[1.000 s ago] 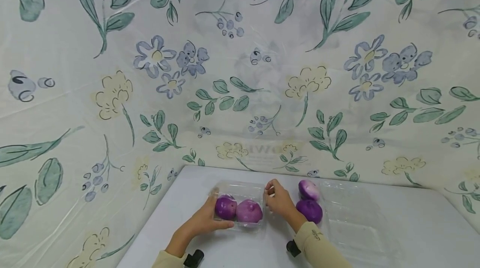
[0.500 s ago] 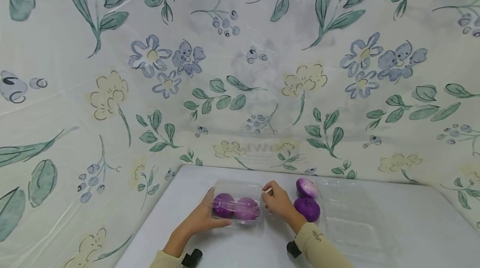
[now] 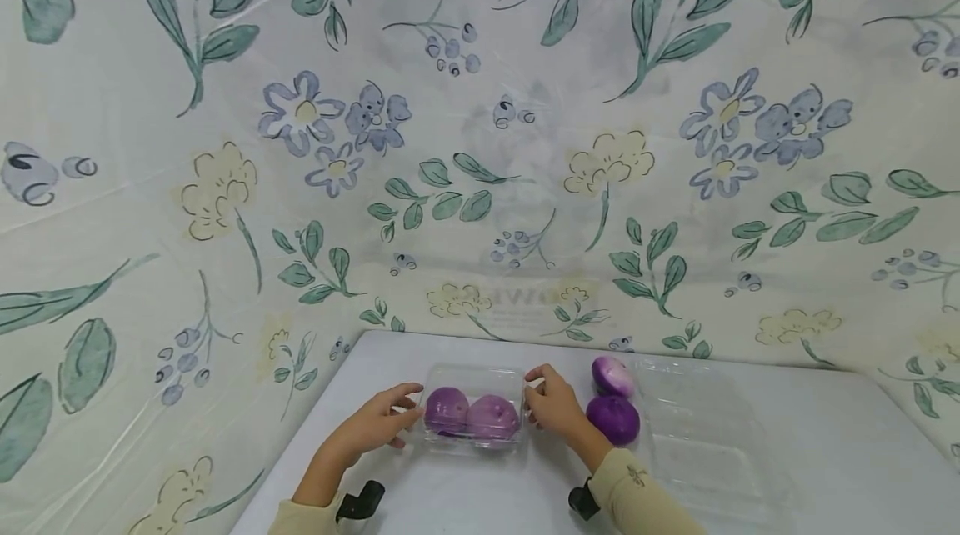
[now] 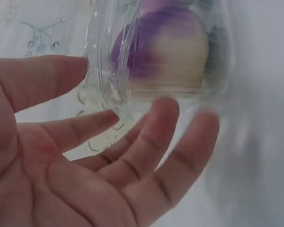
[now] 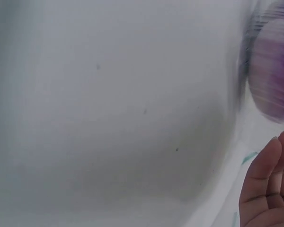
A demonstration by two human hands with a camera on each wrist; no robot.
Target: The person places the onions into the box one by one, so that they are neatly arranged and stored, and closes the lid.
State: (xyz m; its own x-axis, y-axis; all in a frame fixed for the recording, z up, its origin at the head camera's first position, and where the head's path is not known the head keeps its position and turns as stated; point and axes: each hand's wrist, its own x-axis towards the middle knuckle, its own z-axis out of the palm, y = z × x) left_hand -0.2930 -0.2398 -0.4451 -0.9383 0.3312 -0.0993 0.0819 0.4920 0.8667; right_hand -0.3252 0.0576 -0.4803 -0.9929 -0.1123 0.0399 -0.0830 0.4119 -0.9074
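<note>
A clear plastic box (image 3: pixel 476 377) stands on the table with two purple onions (image 3: pixel 493 418) side by side inside. Its clear lid lies over them. My left hand (image 3: pixel 375 422) is just off the box's left end, fingers spread and loosely bent, holding nothing. The left wrist view shows its fingertips (image 4: pixel 164 111) close to the clear wall, behind which an onion (image 4: pixel 170 42) looks part purple, part cream. At the opposite end, my right hand (image 3: pixel 555 403) has its fingertips right at the box's right edge. In the right wrist view its fingers (image 5: pixel 260 163) look extended, below an onion (image 5: pixel 274 71).
Two more purple onions, one darker (image 3: pixel 613 420) and one paler (image 3: pixel 612 376), lie right of my right hand. Beyond them is a large clear plastic tray (image 3: pixel 705 443). A flower-printed cloth (image 3: pixel 480 185) hangs behind the white table (image 3: pixel 847 452).
My left hand has let go of the box's left end and drawn back to the left. The right hand stays at the right edge. The box now sits flatter.
</note>
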